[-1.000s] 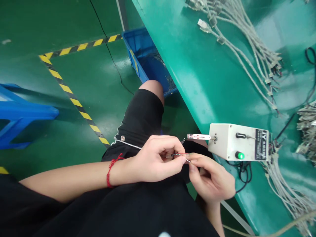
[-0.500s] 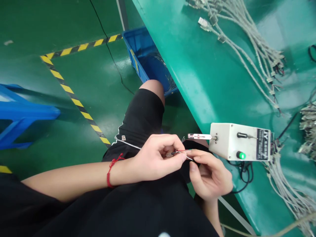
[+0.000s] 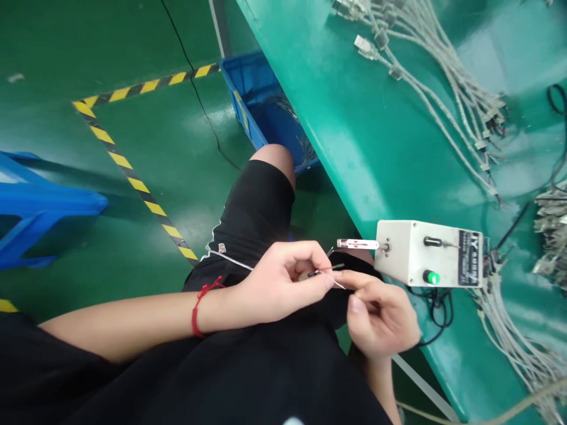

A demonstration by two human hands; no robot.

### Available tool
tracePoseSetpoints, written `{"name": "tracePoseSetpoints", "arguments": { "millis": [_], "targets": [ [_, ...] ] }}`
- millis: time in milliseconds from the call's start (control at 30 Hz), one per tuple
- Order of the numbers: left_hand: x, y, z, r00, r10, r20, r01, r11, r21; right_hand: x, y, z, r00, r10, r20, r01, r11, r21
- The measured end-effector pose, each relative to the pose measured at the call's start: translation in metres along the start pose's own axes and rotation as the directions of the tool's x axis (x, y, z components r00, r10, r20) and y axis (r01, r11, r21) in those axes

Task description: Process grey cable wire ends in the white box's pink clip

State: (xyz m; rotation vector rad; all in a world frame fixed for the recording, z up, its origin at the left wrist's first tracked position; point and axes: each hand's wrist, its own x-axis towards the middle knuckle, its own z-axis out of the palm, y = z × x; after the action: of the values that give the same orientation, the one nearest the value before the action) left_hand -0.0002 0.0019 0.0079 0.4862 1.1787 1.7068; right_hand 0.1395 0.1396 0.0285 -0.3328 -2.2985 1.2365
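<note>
My left hand (image 3: 292, 280) is closed in a pinch on the end of a thin cable (image 3: 233, 259), whose clear jacket runs out behind the hand. Thin coloured wires (image 3: 333, 267), red and dark among them, fan out past its fingertips, along with a white one. My right hand (image 3: 383, 313) is close by on the right. Its index finger reaches to the wires, while thumb and other fingers are drawn together; anything between them is too small to make out. Just above the wires, a white slotted blade-like tip (image 3: 358, 244) sticks out of a beige box machine (image 3: 401, 251).
The machine, with a lit green knob (image 3: 432, 277), sits at the edge of a green table (image 3: 336, 124). USB cables (image 3: 434, 65) lie bundled at the back; more cables (image 3: 514, 330) lie at right. A blue bin (image 3: 241, 106) and blue stool (image 3: 48, 200) stand on the floor.
My right hand has shifted slightly right, away from the white wire, whose tip now shows free. The coloured wires have moved a little. My left hand keeps its pinch.
</note>
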Motion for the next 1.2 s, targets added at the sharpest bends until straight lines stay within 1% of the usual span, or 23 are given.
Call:
{"name": "tracePoseSetpoints", "arguments": {
  "millis": [67,167,267,367,500,667,900,1200],
  "targets": [
    [0.0,0.002,0.0,0.999,-0.044,0.013,0.045,0.996,-0.071,0.001,-0.001,0.0,1.0,-0.008,-0.012,0.009,0.997,0.07],
    [-0.001,0.003,0.0,0.999,-0.028,0.02,0.029,0.997,-0.067,0.004,-0.005,0.002,0.999,-0.044,0.0,0.044,0.996,0.08],
    [-0.003,0.003,0.002,0.999,0.031,0.012,-0.031,0.999,0.011,0.007,-0.01,0.004,0.998,-0.06,-0.014,0.061,0.994,0.09],
    [-0.005,0.004,0.004,0.994,0.111,-0.007,-0.109,0.987,0.117,0.009,-0.013,0.006,0.997,-0.07,-0.031,0.071,0.996,0.049],
    [-0.005,0.006,0.005,0.986,0.162,-0.023,-0.154,0.966,0.209,0.009,-0.011,0.006,0.996,-0.084,-0.034,0.084,0.996,-0.006],
    [-0.005,0.006,0.005,0.984,0.179,-0.026,-0.169,0.961,0.221,0.01,-0.009,0.006,0.994,-0.105,-0.02,0.104,0.995,-0.008],
    [-0.005,0.006,0.005,0.985,0.17,-0.023,-0.161,0.962,0.22,0.011,-0.01,0.007,0.994,-0.111,-0.011,0.111,0.994,-0.022],
    [-0.005,0.007,0.004,0.985,0.169,-0.02,-0.161,0.962,0.219,0.012,-0.01,0.006,0.995,-0.097,-0.01,0.097,0.995,-0.003]
  ]
}}
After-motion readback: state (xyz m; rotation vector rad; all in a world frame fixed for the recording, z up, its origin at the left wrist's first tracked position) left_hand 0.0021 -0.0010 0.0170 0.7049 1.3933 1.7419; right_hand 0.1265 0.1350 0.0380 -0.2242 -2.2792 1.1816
